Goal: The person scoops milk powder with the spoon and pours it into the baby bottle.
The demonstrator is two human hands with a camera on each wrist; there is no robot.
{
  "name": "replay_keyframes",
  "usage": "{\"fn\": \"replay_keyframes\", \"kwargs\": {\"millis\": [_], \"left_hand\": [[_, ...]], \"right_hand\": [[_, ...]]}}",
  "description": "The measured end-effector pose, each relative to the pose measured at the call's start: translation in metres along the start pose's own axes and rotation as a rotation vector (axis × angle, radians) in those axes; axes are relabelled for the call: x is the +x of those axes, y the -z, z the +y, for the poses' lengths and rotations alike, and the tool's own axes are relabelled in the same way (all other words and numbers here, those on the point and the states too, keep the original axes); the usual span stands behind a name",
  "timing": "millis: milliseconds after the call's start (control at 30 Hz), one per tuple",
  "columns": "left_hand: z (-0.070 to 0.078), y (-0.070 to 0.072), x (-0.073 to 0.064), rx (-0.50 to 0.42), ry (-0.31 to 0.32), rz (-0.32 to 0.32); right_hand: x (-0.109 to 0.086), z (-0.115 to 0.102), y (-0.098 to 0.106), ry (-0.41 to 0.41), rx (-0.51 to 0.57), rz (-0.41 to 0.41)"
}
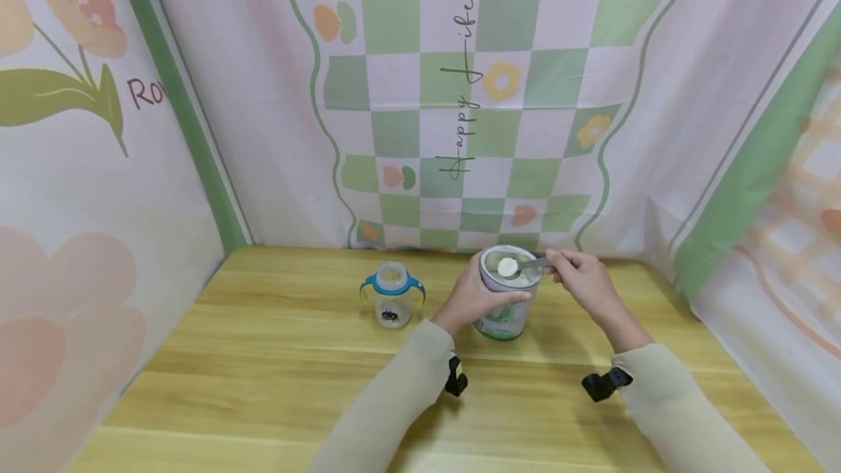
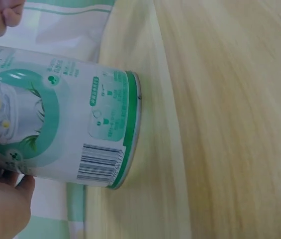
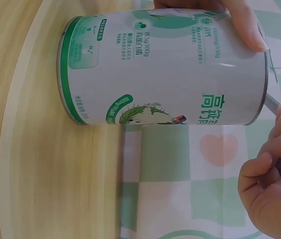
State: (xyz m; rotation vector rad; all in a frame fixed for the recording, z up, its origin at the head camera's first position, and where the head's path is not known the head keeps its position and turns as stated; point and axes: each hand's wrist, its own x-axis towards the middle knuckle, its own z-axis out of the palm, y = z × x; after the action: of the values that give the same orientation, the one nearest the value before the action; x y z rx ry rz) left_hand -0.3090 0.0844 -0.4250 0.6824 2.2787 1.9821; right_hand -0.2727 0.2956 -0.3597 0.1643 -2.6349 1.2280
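An opened milk powder can (image 1: 504,321), white with green print, stands on the wooden table. My left hand (image 1: 474,296) grips it around its left side, thumb across the front near the rim. With curled fingers my right hand (image 1: 585,283) pinches the handle of a metal spoon (image 1: 535,263) at the can's right edge. The spoon's bowl carries a white heap of powder (image 1: 508,266) over the can's mouth. In the right wrist view the spoon handle (image 3: 273,103) shows beside the rim, the bowl hidden by the can. The left wrist view shows the can's barcode (image 2: 99,163).
A clear baby bottle (image 1: 391,309) with a blue two-handled collar and no visible cap stands left of the can. A patterned curtain (image 1: 460,225) hangs right behind the table's (image 1: 276,385) far edge, with more cloth on both sides.
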Motion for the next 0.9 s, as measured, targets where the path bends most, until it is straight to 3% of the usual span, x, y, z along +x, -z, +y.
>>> {"fn": "replay_keyframes", "kwargs": {"millis": [467, 900], "left_hand": [[0.007, 0.003, 0.0, 0.116, 0.01, 0.042], [0.02, 0.021, -0.007, 0.152, 0.027, 0.033]], "right_hand": [[0.003, -0.004, 0.003, -0.012, 0.106, -0.015], [0.001, -0.018, 0.007, 0.005, 0.146, 0.011]]}}
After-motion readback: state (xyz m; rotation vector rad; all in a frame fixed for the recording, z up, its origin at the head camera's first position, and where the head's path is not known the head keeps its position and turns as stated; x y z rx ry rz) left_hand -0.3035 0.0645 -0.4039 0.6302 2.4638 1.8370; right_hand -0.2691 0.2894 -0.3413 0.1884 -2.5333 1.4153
